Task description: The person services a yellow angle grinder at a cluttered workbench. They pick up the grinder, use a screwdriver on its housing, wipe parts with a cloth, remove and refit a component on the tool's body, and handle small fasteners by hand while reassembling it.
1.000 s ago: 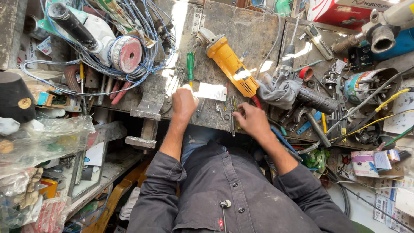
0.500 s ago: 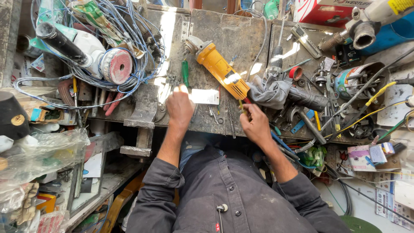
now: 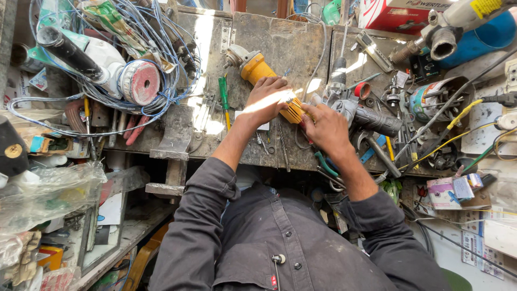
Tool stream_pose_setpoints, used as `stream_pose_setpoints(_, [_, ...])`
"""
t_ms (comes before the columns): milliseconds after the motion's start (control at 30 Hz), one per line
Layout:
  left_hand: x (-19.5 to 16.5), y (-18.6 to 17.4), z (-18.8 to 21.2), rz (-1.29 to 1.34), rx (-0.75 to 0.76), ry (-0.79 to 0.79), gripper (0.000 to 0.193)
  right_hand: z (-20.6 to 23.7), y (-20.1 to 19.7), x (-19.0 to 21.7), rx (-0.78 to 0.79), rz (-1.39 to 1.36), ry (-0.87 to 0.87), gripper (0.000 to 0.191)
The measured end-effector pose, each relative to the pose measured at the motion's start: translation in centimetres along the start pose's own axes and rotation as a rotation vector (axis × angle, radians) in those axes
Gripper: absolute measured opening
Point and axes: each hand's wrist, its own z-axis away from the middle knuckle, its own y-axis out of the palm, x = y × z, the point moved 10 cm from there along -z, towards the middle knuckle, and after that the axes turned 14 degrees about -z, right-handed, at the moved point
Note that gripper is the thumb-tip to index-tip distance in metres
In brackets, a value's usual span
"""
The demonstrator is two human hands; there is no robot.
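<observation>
A yellow angle grinder point(image 3: 257, 67) lies diagonally on the worn metal workbench point(image 3: 285, 40), its grey head toward the far left. My left hand point(image 3: 267, 98) rests on top of the yellow body and grips it near the tail. My right hand point(image 3: 325, 127) is at the tail end of the grinder, fingers curled against it. Whether a small tool sits in that hand is hidden. A green-handled screwdriver point(image 3: 223, 95) lies just left of my left hand. A small white paper point(image 3: 237, 114) shows under my left wrist.
A white grinder with a red disc point(image 3: 139, 82) sits in tangled blue wires point(image 3: 168, 51) at the left. Grey power tools point(image 3: 360, 112), a round tin point(image 3: 429, 98), cables and loose parts crowd the right. A red box point(image 3: 398, 13) stands at the back. Shelves with bags fill the lower left.
Both hands have moved up from the bench's front edge onto the yellow grinder. The left hand left the white paper and now covers the grinder's body; the right closed in on its tail.
</observation>
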Motion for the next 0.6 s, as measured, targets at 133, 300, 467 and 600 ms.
stream_pose_setpoints(133, [0.6, 1.0, 0.3, 0.021, 0.037, -0.012, 0.050, -1.5, -0.2, 0.2, 0.096, 0.048, -0.040, 0.029])
stream_pose_setpoints(300, [0.7, 0.8, 0.3, 0.046, 0.009, -0.052, 0.048, -3.6, 0.6, 0.1, 0.162, 0.022, -0.152, 0.026])
stream_pose_setpoints(467, [0.2, 0.2, 0.3, 0.034, -0.013, -0.020, 0.049, -0.9, 1.2, -0.9, 0.014, -0.081, -0.137, 0.026])
stream_pose_setpoints(600, [0.4, -0.2, 0.2, 0.064, -0.001, 0.001, 0.046, 1.4, 1.9, -0.6, -0.179, -0.201, -0.164, 0.028])
